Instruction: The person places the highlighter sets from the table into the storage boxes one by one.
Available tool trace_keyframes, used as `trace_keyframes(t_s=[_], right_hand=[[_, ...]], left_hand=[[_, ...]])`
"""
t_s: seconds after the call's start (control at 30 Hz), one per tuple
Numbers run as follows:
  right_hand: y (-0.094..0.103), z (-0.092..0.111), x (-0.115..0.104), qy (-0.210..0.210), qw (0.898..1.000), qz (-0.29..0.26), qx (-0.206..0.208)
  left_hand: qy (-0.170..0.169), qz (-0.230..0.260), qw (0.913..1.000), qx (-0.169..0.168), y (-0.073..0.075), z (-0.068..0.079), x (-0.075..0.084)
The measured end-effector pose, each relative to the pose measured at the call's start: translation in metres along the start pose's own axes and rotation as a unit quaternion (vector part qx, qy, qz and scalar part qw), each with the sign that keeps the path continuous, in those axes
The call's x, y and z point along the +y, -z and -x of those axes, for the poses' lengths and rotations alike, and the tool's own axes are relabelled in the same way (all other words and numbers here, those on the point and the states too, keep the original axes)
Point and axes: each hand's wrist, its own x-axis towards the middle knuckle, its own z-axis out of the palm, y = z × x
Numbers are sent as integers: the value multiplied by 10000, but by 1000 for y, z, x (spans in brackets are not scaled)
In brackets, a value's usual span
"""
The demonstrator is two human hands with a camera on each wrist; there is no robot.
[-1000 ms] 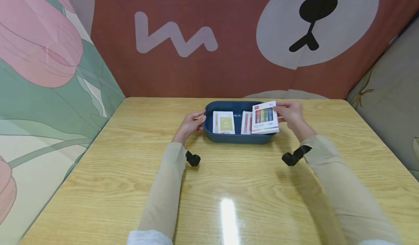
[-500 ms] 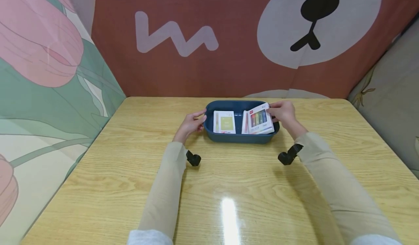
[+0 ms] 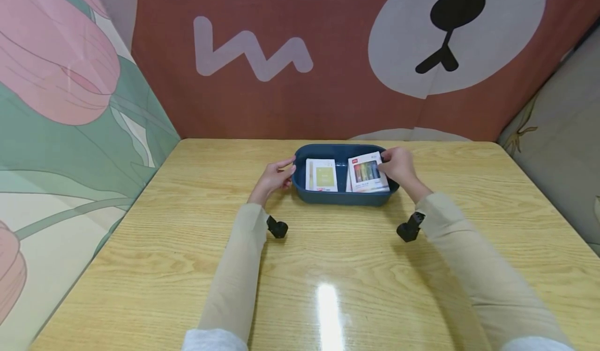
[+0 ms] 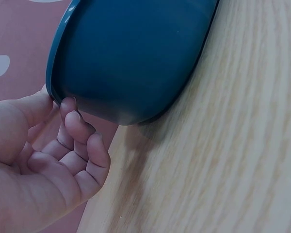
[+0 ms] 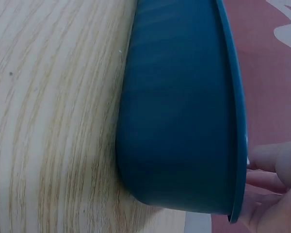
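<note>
A dark blue oval plastic basin [image 3: 344,199] stands on the table. My left hand [image 3: 273,177] pinches its left rim, thumb on one side and curled fingers on the other, as the left wrist view shows. Over the basin's right end, my right hand [image 3: 399,165] grips the right edge of a white box [image 3: 368,172], whose window shows a row of coloured sticks like crayons. That box lies inside the rim, overlapping another white box [image 3: 349,183] beneath it. In the basin's left half rests a white box with a yellow-green panel [image 3: 325,178].
The wooden table [image 3: 300,267] runs toward me, with a bright light reflection at the front. Right behind the basin rises a brown fabric backdrop [image 3: 328,106] with a cartoon face. A floral panel [image 3: 70,158] borders the left side.
My right hand has moved left and carried the box of coloured sticks from over the basin's right rim down into the basin, onto the box there. My left hand stays at the rim.
</note>
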Motion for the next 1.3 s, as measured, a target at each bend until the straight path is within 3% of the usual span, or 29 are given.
trace_keyframes(t_s=[0.1, 0.27, 0.57, 0.93, 1.03, 1.17, 1.3], right_hand=[[-1, 1, -2, 165, 9991, 357, -166], [-9, 5, -3, 535, 9930, 1049, -91], [-19, 6, -2, 113, 9933, 1092, -360], [-22, 6, -4, 326, 9885, 1391, -495], [-23, 8, -2, 611, 9876, 1413, -323], [-24, 14, 2, 1076, 9835, 1454, 88], [-22, 22, 3, 1414, 9828, 1124, 389]], left_hand=[[7, 17, 10000, -8, 0, -1, 0], [44, -11, 10000, -9, 0, -2, -1], [52, 31, 10000, -27, 0, 0, -2], [2, -7, 10000, -11, 1, 0, -1], [-65, -36, 10000, -10, 2, 2, -1], [-267, -186, 9995, -11, 1, 2, -2], [-1036, -867, 9896, 502, -3, 4, 0]])
